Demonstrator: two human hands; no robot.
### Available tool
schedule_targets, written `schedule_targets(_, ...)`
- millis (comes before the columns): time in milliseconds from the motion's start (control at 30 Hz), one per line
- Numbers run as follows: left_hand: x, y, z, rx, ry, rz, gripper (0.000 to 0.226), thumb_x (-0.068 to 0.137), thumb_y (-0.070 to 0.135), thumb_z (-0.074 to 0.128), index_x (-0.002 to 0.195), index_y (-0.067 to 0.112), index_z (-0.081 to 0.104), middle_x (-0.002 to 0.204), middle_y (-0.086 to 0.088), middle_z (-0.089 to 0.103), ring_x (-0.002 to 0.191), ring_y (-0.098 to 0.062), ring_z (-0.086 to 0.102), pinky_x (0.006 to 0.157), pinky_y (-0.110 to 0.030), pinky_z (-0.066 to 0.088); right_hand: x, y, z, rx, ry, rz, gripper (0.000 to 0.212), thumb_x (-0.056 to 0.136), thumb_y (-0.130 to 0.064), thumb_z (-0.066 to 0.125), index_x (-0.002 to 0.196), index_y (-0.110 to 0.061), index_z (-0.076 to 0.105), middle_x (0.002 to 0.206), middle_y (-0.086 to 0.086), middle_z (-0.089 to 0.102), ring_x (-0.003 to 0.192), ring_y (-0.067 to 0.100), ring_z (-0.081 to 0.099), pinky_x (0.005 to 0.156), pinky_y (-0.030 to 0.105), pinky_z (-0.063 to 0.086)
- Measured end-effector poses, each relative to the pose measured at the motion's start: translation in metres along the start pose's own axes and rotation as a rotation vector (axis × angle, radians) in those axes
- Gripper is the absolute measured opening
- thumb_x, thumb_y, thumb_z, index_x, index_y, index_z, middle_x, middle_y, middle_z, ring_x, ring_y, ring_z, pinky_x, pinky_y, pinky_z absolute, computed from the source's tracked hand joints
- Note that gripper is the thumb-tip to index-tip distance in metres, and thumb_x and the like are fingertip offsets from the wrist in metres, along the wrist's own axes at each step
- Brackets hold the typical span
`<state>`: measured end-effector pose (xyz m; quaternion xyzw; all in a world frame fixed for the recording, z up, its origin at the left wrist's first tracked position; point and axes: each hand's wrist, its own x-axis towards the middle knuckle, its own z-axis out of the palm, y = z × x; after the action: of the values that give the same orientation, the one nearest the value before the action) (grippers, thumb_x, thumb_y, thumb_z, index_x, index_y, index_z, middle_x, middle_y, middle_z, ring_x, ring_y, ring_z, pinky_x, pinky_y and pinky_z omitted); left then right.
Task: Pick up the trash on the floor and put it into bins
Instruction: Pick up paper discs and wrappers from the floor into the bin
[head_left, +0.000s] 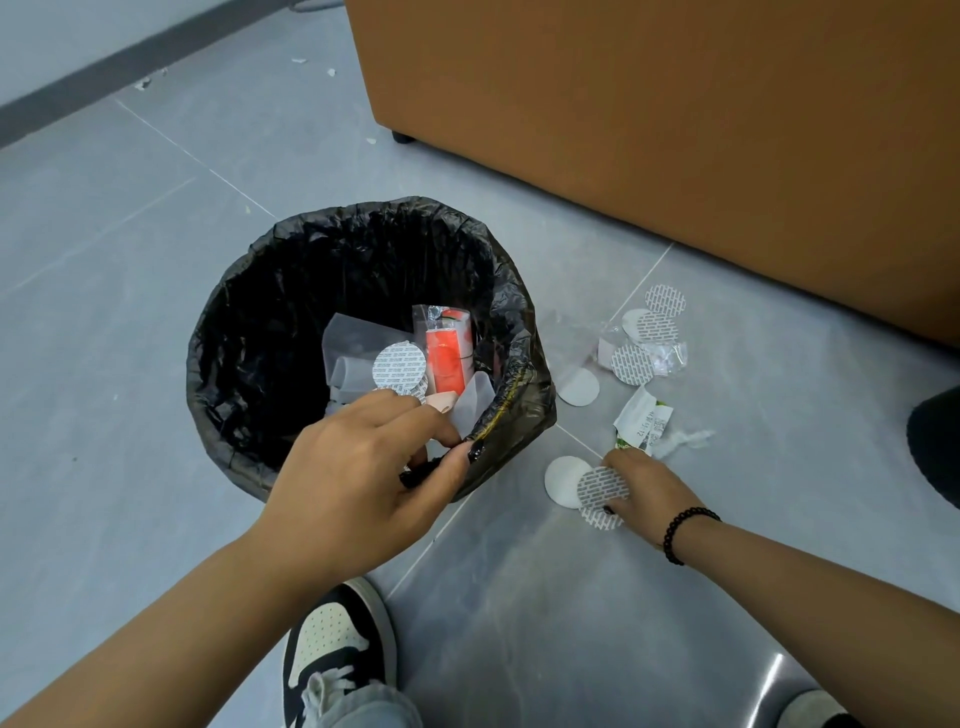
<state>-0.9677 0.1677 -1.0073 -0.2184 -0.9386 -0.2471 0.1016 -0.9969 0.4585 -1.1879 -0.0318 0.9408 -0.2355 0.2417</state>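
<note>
The bin (363, 332), lined with a black bag (524, 410), stands on the grey floor (130, 260). Inside lie a red packet (448, 358) in clear wrap, grey plastic sheets (348, 353) and 1 printed round seal (399, 368), with a 2nd partly hidden under it.

The left hand (363, 467) hangs over the near rim with fingers loosely curled; what it holds, if anything, cannot be made out.

The right hand (641, 486) pinches a printed seal (602, 496) lying over a plain white disc (563, 480) on the floor. Just past its fingers lies a torn green-and-white wrapper (641, 418).

Further off, about 5 more discs (631, 364) sit among crumpled clear film (670, 358); overlap makes the count uncertain. A brown cabinet (675, 130) stands behind, and 1 shoe (332, 654) shows below.
</note>
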Motion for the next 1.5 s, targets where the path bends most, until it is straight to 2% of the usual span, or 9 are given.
schedule_targets(200,0.0,0.0,-0.001,-0.003,-0.007,-0.002,0.026,0.088,0.038,0.054,0.079,0.019,0.068,0.063,0.008,0.054,0.06,-0.014,0.054,0.047,-0.035,0.048,0.002,0.003,-0.003,0.116,-0.082,0.004,0.056,0.079,-0.001,0.062,0.129,-0.021,0.05,0.119,-0.002,0.05,0.11,0.017,0.052,0.096,0.028,0.043)
schedule_targets(367,0.0,0.001,-0.002,0.007,0.005,0.015,0.026,0.089,0.037,0.054,0.079,0.018,0.069,0.064,0.008,0.054,0.06,-0.014,0.054,0.047,-0.035,0.048,0.006,-0.011,-0.012,0.457,-0.125,0.153,0.019,0.081,0.0,0.066,0.092,-0.016,0.064,0.087,-0.001,0.065,0.083,0.016,0.063,0.068,0.022,0.052)
schedule_targets(533,-0.001,0.001,-0.002,0.016,0.031,0.02,0.022,0.089,0.03,0.055,0.079,0.015,0.068,0.065,0.007,0.054,0.061,-0.015,0.053,0.047,-0.036,0.047,0.006,-0.029,-0.036,0.901,-0.19,0.329,0.014,0.087,-0.004,0.062,0.101,-0.005,0.066,0.082,0.006,0.072,0.068,0.016,0.066,0.064,0.03,0.053)
schedule_targets(700,-0.001,0.005,-0.006,0.0,0.033,-0.022,0.019,0.089,0.029,0.054,0.082,0.017,0.067,0.069,0.01,0.055,0.064,-0.01,0.051,0.05,-0.034,0.048,-0.012,-0.063,-0.098,1.031,-0.243,0.192,0.01,0.086,-0.006,0.062,0.095,-0.007,0.065,0.075,0.004,0.072,0.063,0.014,0.067,0.057,0.027,0.053)
schedule_targets(833,0.002,0.013,-0.008,-0.129,0.014,-0.151,0.019,0.088,0.034,0.051,0.095,0.024,0.066,0.076,0.021,0.055,0.07,-0.002,0.052,0.06,-0.016,0.045,-0.042,-0.084,-0.144,1.101,-0.451,-0.03,0.053,0.045,-0.031,0.092,0.089,-0.008,0.073,0.083,0.013,0.072,0.065,0.02,0.069,0.052,0.029,0.055)
schedule_targets(933,0.007,0.02,-0.006,-0.273,0.0,-0.25,0.017,0.09,0.036,0.053,0.102,0.031,0.063,0.08,0.02,0.061,0.072,-0.001,0.055,0.062,-0.007,0.038,-0.057,-0.092,-0.155,1.079,-0.533,-0.116,0.06,0.043,-0.037,0.093,0.092,-0.009,0.073,0.088,0.017,0.07,0.068,0.024,0.068,0.055,0.031,0.056)
schedule_targets(1033,0.011,0.028,-0.005,-0.449,-0.035,-0.285,0.018,0.09,0.034,0.056,0.105,0.028,0.064,0.085,0.013,0.065,0.071,-0.007,0.057,0.061,-0.011,0.04,-0.065,-0.105,-0.151,1.081,-0.508,-0.145,0.054,0.052,-0.034,0.09,0.095,-0.005,0.072,0.086,0.019,0.07,0.065,0.023,0.067,0.05,0.028,0.053)
schedule_targets(1167,0.012,0.037,-0.004,-0.827,-0.166,-0.34,0.029,0.087,0.044,0.057,0.109,0.025,0.063,0.09,-0.004,0.069,0.071,-0.019,0.058,0.061,-0.04,0.05,-0.069,-0.133,-0.14,1.011,-0.328,-0.186,0.029,0.074,-0.01,0.068,0.102,-0.007,0.067,0.085,0.009,0.072,0.063,0.016,0.065,0.045,0.022,0.05)
schedule_targets(1500,0.02,0.029,-0.012,-0.898,0.058,-0.553,0.008,0.087,0.0,0.062,0.086,0.008,0.063,0.06,-0.015,0.062,0.047,-0.011,0.057,0.048,-0.018,0.047,-0.059,-0.162,-0.133,0.975,-0.217,-0.223,0.019,0.089,-0.008,0.057,0.108,-0.005,0.061,0.079,0.005,0.07,0.062,0.017,0.063,0.048,0.026,0.051)
